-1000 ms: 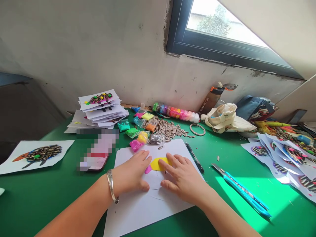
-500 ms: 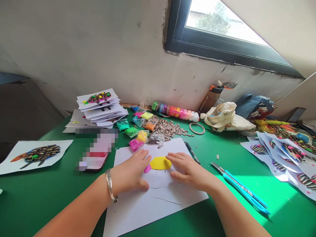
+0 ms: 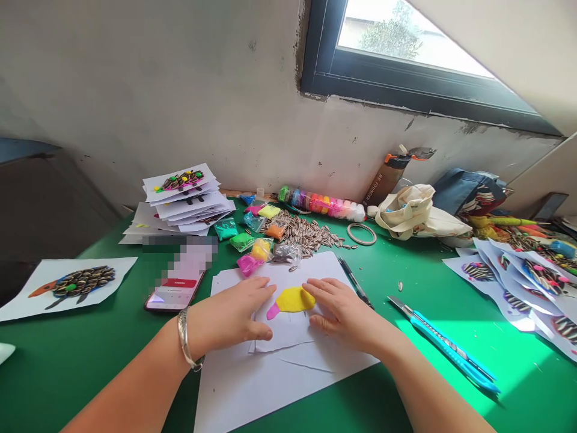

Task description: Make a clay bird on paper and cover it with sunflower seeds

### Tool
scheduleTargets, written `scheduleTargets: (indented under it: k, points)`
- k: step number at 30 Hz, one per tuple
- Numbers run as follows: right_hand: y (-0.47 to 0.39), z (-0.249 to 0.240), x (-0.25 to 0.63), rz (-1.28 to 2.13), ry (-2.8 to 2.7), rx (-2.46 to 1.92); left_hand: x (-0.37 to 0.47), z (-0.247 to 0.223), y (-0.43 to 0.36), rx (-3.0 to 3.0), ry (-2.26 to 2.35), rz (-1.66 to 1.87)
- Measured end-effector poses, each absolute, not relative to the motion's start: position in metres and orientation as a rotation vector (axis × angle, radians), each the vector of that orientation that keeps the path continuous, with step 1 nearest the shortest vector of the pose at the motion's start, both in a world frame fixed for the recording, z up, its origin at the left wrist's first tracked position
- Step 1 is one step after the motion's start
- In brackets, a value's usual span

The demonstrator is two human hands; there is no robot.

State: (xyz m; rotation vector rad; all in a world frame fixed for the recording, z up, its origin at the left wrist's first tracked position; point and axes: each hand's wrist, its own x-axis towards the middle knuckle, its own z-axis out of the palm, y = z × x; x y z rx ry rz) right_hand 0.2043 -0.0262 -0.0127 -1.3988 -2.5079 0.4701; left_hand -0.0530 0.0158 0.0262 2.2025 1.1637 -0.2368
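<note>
A flat yellow clay shape (image 3: 295, 300) with a small pink clay piece (image 3: 273, 311) at its left end lies on a small white sheet (image 3: 282, 338). Larger white paper (image 3: 243, 385) is underneath. My left hand (image 3: 241, 311) rests at the small sheet's left side, thumb apart from the stretched fingers, fingertips just left of the clay. On the other side, my right hand (image 3: 340, 310) has its fingers spread, their tips at the yellow clay's right end. Both palms face down and partly hide the small sheet. A torn-looking paper edge shows below it.
A blue utility knife (image 3: 451, 349) and a black pen (image 3: 355, 281) lie to the right. Behind the paper are bagged clays (image 3: 261, 248) and striped seeds (image 3: 311, 234). A phone (image 3: 174, 294), a seed picture (image 3: 81, 285) and stacked sheets (image 3: 187, 207) stand left.
The small sheet's lower left corner and lower edge now show more beside my left thumb. My hands keep nearly the same pose; the whole view has shifted slightly.
</note>
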Motion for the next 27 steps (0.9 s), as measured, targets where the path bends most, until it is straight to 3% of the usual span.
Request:
scheduleTargets:
  k: [8,15,20,27]
  points:
    - [-0.024,-0.025,0.205,0.274,-2.241,-1.560,-0.051,0.011,0.017,2.366,1.148,-0.168]
    - [-0.005,-0.024,0.259,0.204,-1.699,-1.904,-0.052,0.010,0.023,2.412,1.193,-0.153]
    - [-0.004,-0.013,0.280,0.205,-1.642,-2.111,-0.054,0.007,0.025,2.433,1.180,-0.006]
    - [-0.006,-0.006,0.305,0.193,-1.551,-2.363,-0.046,0.008,0.022,2.336,1.203,-0.246]
